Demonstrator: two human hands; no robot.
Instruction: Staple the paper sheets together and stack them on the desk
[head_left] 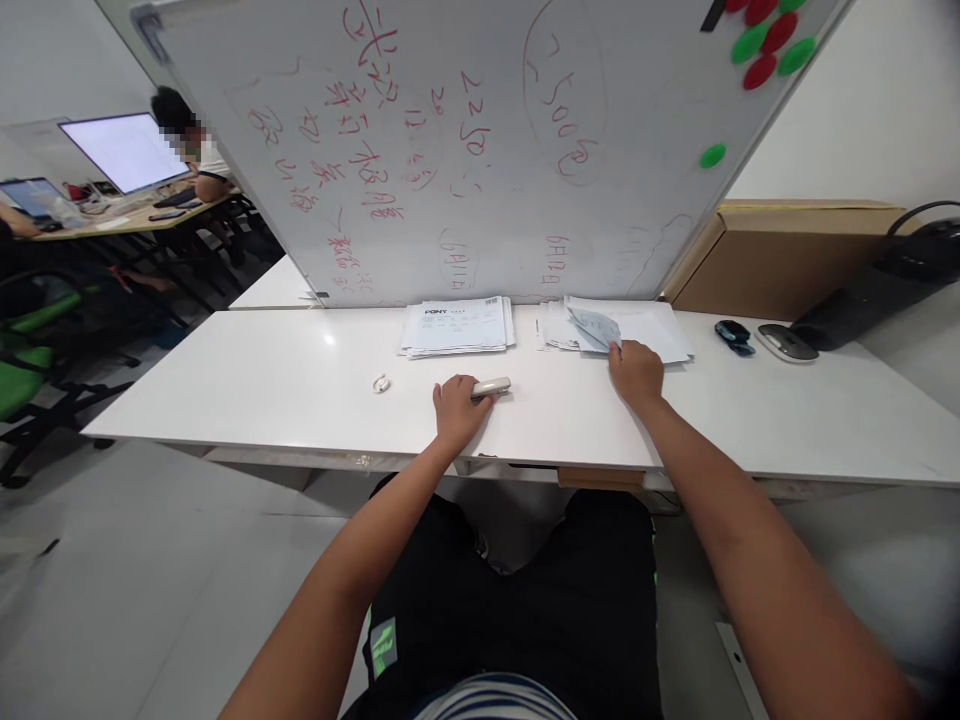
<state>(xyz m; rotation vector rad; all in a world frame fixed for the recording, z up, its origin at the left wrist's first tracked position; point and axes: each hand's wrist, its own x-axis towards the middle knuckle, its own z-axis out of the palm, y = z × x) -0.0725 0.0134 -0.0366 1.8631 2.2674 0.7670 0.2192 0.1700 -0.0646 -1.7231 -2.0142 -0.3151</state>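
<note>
My left hand (457,408) is closed around a small off-white stapler (492,386) on the white desk. Just behind it lies a stack of printed papers (459,328). My right hand (637,374) pinches the corner of a bluish printed slip of paper (598,327), which is lifted at an angle. Beneath that slip is a second pile of white papers (656,333), its sheets spread unevenly. A small white ring-shaped item (381,384) lies to the left of my left hand; its kind is unclear.
A whiteboard (420,150) with red writing stands along the desk's back edge. On the right are a computer mouse (786,343), a small dark object (733,335), a cardboard box (787,260) and a black cylindrical item (885,280). A person (202,160) sits at another desk, far left.
</note>
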